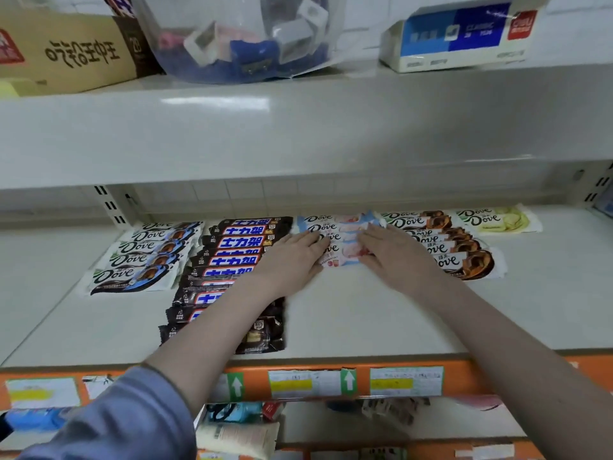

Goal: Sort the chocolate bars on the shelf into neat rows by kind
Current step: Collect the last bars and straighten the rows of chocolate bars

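**Both hands square up the pink-and-blue row**

Glossy, flat pink-and-blue bars [341, 242] lie overlapped mid-shelf [365, 313]. The left hand [292, 257] and right hand [394, 254] press straight, close-set fingers on the row's two ends. Bare shelf lies in front. Beside: brown-wrapped bars [229, 263], five blue-white bars [146, 257], orange-brown bars [454, 247], two green bars [497, 219].

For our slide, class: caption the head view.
Both hands, left hand and right hand, straighten the pink Dove row on the shelf.

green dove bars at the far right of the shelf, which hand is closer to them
Right. The right hand rests on the pink Dove row's right end, with the brown Dove row between it and the green Dove bars. The left hand lies further left.
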{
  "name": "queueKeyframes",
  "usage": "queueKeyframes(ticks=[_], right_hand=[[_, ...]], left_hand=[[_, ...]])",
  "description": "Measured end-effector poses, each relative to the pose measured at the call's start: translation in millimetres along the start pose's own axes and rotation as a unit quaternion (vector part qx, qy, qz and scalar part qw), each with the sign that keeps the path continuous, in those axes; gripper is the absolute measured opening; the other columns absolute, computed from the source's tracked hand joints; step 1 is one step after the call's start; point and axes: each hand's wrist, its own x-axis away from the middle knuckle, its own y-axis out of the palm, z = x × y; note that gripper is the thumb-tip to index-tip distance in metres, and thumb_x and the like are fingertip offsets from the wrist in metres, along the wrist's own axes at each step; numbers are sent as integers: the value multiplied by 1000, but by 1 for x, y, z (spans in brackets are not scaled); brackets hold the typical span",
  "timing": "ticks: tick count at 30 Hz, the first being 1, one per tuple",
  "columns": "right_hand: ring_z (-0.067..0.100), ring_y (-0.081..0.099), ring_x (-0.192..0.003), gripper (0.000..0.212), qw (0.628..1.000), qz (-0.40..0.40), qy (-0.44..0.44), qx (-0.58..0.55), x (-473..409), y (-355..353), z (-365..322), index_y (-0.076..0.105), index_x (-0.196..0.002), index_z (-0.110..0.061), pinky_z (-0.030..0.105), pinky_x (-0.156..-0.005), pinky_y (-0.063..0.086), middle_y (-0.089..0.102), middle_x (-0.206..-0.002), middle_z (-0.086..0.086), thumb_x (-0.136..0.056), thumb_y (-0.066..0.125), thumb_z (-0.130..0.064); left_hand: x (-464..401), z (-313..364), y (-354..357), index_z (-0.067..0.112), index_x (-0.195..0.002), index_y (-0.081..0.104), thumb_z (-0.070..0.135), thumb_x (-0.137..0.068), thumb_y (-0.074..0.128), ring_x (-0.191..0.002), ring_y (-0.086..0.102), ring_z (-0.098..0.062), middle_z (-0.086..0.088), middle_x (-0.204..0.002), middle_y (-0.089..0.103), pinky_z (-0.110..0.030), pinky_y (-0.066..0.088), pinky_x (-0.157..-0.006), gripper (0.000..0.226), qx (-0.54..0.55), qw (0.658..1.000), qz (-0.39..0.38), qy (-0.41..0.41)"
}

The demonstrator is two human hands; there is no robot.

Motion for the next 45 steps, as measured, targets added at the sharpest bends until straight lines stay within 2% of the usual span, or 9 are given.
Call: queueKeyframes(ticks=[8,14,19,23,26,31,35,40,45], right_hand=[[20,26,-137,51,999,-36,-8,30,-1,-2,4,33,-137,-9,30,-111,15,39,-142,7,-96,35,-39],[20,32,-132,51,997,-62,-12,37,-5,-6,5,34,-135,-8,28,-110,18,41,-140,7,-96,33,-42],[26,46,-114,37,1000,26,-13,-1,1,-10,-12,52,-112,-6,31,-101,27,55,-116,10,-96,36,-35],[26,39,-127,42,998,44,3,-49,5,-8,-52,47,-126,-6,28,-104,14,49,-133,12,-97,36,-34],[28,38,-129,44,994,60,3,-90,9,-9,-88,46,-129,-4,23,-103,11,48,-135,15,-96,38,-33],[12,14,-141,61,986,4,-5,-167,12,-9,-137,22,-144,-15,14,-107,-6,23,-153,2,-93,29,-48],[-7,-7,-131,78,975,-59,8,-216,20,-10,-161,8,-146,-25,13,-106,-8,3,-154,-10,-79,19,-64],[-8,-14,-128,81,982,-78,18,-169,27,-10,-172,-3,-145,-24,14,-106,-10,-8,-152,-12,-79,19,-65],[-7,-11,-130,72,983,-89,32,-159,24,-11,-174,-5,-145,-24,14,-106,-7,-9,-155,-6,-89,24,-58]], left_hand=[[1,-5,4,18,-150,16,32,-99,37,-141,25,-24,-7,-157,19,-35,18,-114,57,17,1000,11,14],[3,-4,0,16,-150,13,33,-100,34,-144,17,-22,-7,-158,15,-37,13,-116,57,8,1000,-4,8],[30,-4,-11,14,-149,15,43,-99,27,-146,9,-19,-6,-158,14,-37,5,-117,60,47,997,40,-56],[75,-23,-11,16,-150,12,45,-99,24,-146,8,-17,-4,-159,12,-35,4,-117,60,42,990,55,-126],[110,-44,-5,17,-150,12,46,-98,24,-146,6,-15,-2,-159,11,-31,2,-116,60,44,986,46,-153],[157,-76,7,24,-150,4,57,-90,16,-145,-4,-9,3,-159,0,-26,-7,-114,69,106,986,14,-126],[170,-87,17,28,-148,-3,65,-78,7,-140,-15,-4,8,-157,-9,-27,-9,-115,80,146,985,16,-85],[170,-89,25,30,-147,-12,68,-80,10,-143,-15,-9,10,-153,-19,-25,-9,-113,80,180,981,3,-76],[163,-91,23,28,-148,-10,71,-77,9,-143,-13,-8,6,-156,-16,-26,-8,-112,85,182,981,-4,-70]])
